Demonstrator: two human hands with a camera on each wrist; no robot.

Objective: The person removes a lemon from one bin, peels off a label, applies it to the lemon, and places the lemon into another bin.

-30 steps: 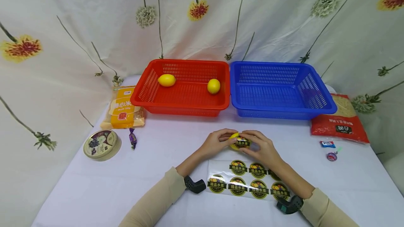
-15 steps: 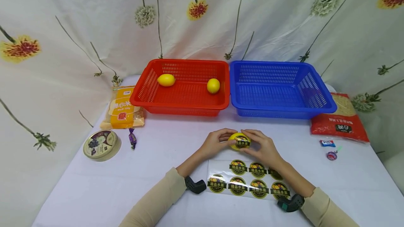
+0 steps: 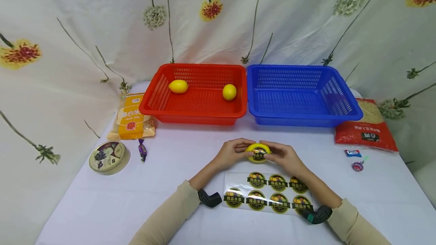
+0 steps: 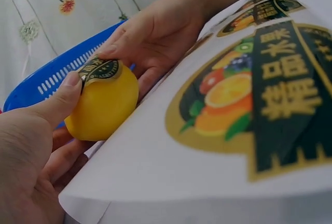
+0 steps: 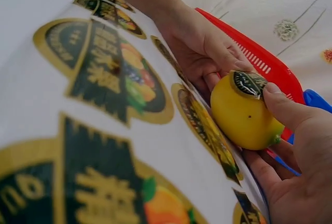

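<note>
Both hands share the grip on one lemon (image 3: 257,151), held just above the surface (image 3: 170,184), right behind the sticker sheet (image 3: 269,196). Left hand (image 3: 233,153) cups it from its own side, fingers curled under, thumb (image 4: 62,97) pressed on the edge of a round label (image 4: 98,69) stuck to the fruit. Right hand (image 3: 284,157) closes on it from the opposite side, thumb (image 5: 282,107) also on the label's rim, fingers below.

Long axis of the lemon runs left-right between the two palms, roughly parallel to the front edge of the surface. Neither hand is nearer; the fruit sits midway, touching both. Label faces up and slightly toward the person.

Lemon: bright yellow, smooth, oval, small dark speck on the skin in the right wrist view. Label: dark disc with gold rim and banner text, same design as those left on the sheet; it lies curved over the top, one edge looks not fully flat.

Behind: red basket (image 3: 153,105) with two more lemons, blue basket (image 3: 340,112) beside it, touching or nearly so.
</note>
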